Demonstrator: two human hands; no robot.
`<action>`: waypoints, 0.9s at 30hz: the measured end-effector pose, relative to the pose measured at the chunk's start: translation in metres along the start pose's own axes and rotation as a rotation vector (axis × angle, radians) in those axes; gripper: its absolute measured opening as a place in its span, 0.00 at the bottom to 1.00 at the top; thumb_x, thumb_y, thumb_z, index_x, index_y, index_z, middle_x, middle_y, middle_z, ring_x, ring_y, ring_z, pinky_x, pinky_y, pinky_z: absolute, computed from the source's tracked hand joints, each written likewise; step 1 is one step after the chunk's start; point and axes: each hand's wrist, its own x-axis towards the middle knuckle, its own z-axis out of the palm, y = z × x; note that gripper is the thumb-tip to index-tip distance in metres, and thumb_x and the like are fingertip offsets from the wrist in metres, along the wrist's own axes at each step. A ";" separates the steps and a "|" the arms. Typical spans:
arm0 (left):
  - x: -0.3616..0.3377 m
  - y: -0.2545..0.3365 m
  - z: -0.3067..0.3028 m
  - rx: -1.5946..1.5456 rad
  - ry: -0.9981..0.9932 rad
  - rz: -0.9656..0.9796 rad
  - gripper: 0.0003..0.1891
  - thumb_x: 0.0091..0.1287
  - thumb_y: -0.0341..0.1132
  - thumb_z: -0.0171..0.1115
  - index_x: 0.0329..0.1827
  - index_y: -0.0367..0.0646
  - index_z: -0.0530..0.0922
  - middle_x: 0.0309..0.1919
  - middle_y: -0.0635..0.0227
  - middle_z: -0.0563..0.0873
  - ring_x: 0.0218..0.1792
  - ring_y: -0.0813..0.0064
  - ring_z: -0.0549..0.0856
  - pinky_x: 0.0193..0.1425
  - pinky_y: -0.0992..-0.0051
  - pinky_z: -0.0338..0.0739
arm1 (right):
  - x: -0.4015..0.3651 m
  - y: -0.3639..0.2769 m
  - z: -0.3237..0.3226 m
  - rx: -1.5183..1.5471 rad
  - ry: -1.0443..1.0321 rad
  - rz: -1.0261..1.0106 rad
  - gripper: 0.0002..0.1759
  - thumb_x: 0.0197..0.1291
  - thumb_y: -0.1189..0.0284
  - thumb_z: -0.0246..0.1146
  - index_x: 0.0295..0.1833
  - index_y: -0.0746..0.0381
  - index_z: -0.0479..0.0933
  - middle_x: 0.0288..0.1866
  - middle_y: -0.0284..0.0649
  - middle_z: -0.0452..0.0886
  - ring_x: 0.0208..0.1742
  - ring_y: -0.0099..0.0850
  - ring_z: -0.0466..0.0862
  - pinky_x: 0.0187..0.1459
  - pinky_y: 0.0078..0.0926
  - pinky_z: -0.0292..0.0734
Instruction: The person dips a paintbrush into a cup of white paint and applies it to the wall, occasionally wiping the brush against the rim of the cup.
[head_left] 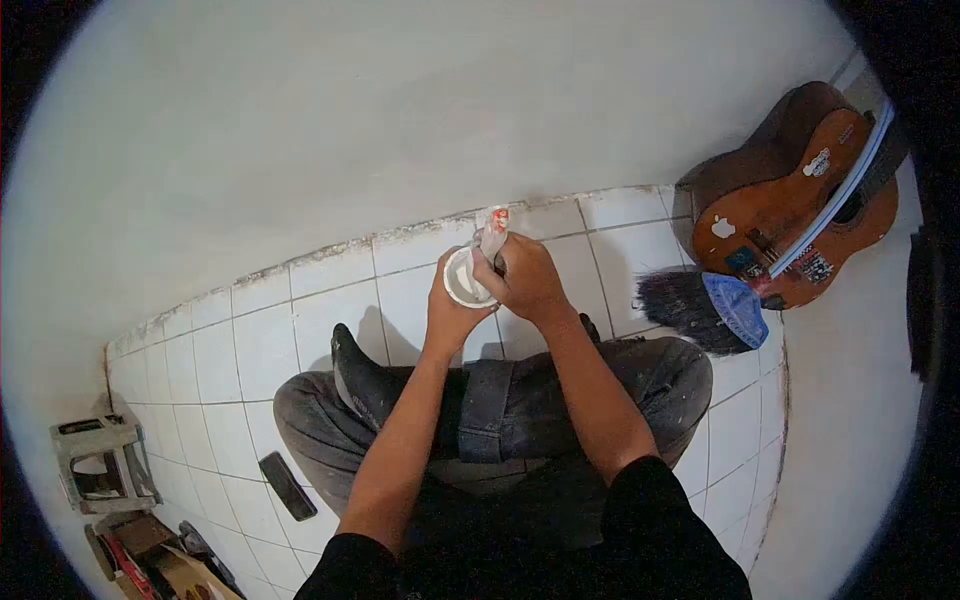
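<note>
Fingers (pixel 447 268) of left hand (pixel 449 303) wrapped round white cup (pixel 463 281), right hand (pixel 528 282) pinching sachet (pixel 492 222); broom (pixel 700 308), guitar (pixel 790 210) nearby.

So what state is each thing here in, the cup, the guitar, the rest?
white cup: open-topped, tilted toward the camera, gripped in the left hand.
small packet: crumpled, pinched in the right hand above the cup.
guitar: propped against the wall, stickers on its body.
broom: lying flat on the tiled floor.

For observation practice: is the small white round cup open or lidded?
Open: the small white round cup in the left hand shows its bare inside, no lid.
</note>
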 end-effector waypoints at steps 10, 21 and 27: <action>-0.001 -0.001 -0.001 -0.012 -0.014 -0.021 0.46 0.44 0.29 0.84 0.68 0.40 0.67 0.57 0.60 0.81 0.59 0.66 0.81 0.64 0.68 0.76 | 0.000 -0.001 0.003 0.031 0.053 -0.051 0.10 0.57 0.71 0.67 0.40 0.68 0.80 0.27 0.45 0.80 0.25 0.39 0.81 0.30 0.35 0.75; 0.000 -0.006 0.000 0.013 0.008 0.013 0.47 0.45 0.33 0.85 0.69 0.40 0.66 0.58 0.59 0.81 0.60 0.66 0.81 0.65 0.68 0.76 | -0.001 0.003 -0.004 0.105 0.067 0.066 0.15 0.59 0.67 0.67 0.43 0.69 0.80 0.23 0.45 0.79 0.25 0.41 0.82 0.32 0.38 0.78; 0.001 -0.003 0.002 -0.040 -0.017 -0.002 0.48 0.46 0.31 0.85 0.70 0.38 0.64 0.60 0.60 0.79 0.60 0.68 0.81 0.65 0.69 0.77 | 0.005 0.016 -0.006 0.728 0.550 0.443 0.13 0.67 0.66 0.62 0.41 0.67 0.79 0.27 0.32 0.77 0.26 0.24 0.76 0.29 0.27 0.72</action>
